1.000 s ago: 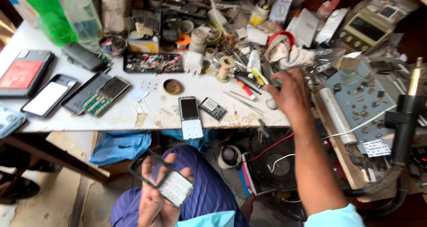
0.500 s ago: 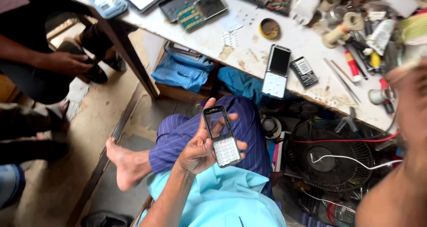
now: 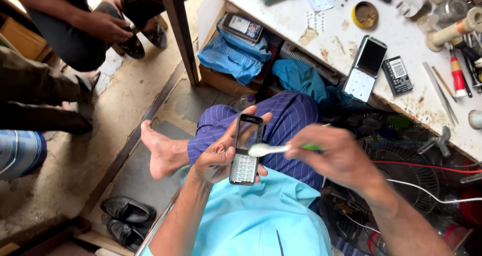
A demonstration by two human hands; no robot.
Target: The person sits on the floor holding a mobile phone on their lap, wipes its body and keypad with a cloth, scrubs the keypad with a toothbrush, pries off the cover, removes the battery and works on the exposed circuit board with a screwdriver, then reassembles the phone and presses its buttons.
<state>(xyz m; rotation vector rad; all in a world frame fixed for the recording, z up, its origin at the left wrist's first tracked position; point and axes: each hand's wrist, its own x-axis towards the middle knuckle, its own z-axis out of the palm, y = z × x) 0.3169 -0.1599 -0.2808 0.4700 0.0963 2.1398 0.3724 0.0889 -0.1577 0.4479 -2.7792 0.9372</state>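
Note:
My left hand [image 3: 221,153] grips a small keypad phone [image 3: 246,150] upright over my lap, screen and keys facing me. My right hand [image 3: 339,155] holds a green-handled toothbrush [image 3: 273,148]; its white bristle head lies across the phone just below the screen. Both hands are above my purple striped trousers [image 3: 291,115] and light blue shirt [image 3: 256,221].
The white workbench [image 3: 401,40] runs along the upper right with another phone [image 3: 365,68], a battery [image 3: 397,75], tools and a round tin [image 3: 365,14]. A fan [image 3: 401,170] with wires sits under it. My bare foot [image 3: 160,153], black shoes [image 3: 125,218] and other people's legs [image 3: 45,100] are left.
My view has tilted down from the bench to my lap. My right hand came back from the bench holding the toothbrush and brought its head onto the phone.

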